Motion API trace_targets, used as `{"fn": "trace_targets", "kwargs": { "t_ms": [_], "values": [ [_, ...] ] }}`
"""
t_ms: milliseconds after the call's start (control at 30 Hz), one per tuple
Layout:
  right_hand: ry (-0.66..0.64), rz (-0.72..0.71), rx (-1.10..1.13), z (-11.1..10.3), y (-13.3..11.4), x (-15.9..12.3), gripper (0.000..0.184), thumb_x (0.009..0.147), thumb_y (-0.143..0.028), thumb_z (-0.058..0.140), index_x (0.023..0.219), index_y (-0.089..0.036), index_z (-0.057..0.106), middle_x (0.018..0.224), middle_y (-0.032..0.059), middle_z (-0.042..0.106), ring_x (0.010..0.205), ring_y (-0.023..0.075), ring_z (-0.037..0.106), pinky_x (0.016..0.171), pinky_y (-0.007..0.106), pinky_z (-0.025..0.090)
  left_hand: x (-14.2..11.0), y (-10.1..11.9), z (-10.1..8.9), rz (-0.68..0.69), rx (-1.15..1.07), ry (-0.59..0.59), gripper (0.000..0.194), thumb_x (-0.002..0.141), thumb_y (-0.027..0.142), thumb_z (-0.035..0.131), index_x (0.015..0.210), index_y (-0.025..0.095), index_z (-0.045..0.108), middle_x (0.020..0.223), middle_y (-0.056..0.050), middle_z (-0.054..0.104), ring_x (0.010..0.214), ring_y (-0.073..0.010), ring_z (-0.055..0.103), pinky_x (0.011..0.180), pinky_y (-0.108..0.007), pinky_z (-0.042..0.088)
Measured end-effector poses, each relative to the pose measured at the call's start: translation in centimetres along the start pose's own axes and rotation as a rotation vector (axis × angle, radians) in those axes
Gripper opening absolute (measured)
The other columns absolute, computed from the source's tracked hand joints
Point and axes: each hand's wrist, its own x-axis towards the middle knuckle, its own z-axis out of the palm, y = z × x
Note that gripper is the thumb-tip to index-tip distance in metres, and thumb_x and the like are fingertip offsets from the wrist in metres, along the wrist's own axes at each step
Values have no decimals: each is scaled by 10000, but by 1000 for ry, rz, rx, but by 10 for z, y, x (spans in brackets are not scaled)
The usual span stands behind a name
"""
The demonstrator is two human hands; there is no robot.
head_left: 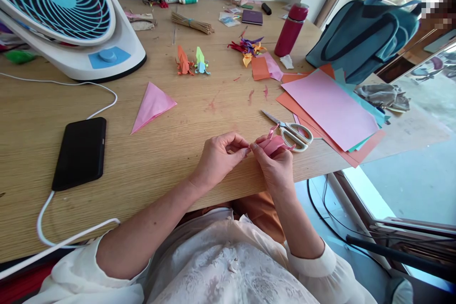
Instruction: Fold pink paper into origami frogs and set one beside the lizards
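My right hand is closed around a pink folded paper figure with thin pointed limbs. The fingertips of my left hand pinch together at the left end of that figure, touching my right thumb. White-handled scissors lie on the table just beyond my right hand, blades pointing left. A folded pink paper triangle rests further off to the left. Two finished-looking origami figures, one orange and one green and blue, stand farther back.
Pink, orange and teal paper sheets are stacked at the right. Behind them stand a red bottle and a teal bag. A white fan and a black power bank with cables occupy the left. Coloured folded scraps lie farther back.
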Motion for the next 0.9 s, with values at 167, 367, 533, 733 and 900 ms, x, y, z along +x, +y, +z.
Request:
{"fn": "trace_targets", "kwargs": {
  "t_ms": [167,367,533,733,900],
  "values": [
    [31,-28,-48,0,2,2,118,764,-270,741,741,-192,655,790,-2,643,758,155,593,734,290,490,-1,4,-1,5,37,9,110,802,251,731,830,150,698,758,-12,720,671,-113,658,620,-187,517],
    [68,16,-20,1,0,2,147,741,-295,755,754,-190,652,745,-11,621,724,144,563,691,274,481,0,2,-1,23,60,-43,49,820,199,683,822,151,694,744,-3,700,670,-106,637,615,-178,487],
    [62,42,-4,0,-2,1,154,743,-295,753,777,-190,646,736,-16,615,700,137,556,662,265,470,-1,5,-2,71,105,-68,51,851,180,644,820,156,678,712,17,670,629,-86,598,607,-169,454],
    [23,37,30,0,-3,2,157,756,-292,744,760,-184,630,717,-26,587,666,118,521,643,254,450,-2,6,-3,176,144,-123,93,911,200,589,846,165,646,790,5,672,719,-97,617,688,-180,463],
    [17,28,19,-2,1,3,166,753,-311,744,771,-189,632,750,-15,613,717,139,556,703,279,463,-2,1,-1,161,114,-57,88,905,245,635,861,172,660,763,10,662,676,-93,608,640,-175,464]
  ]
}}
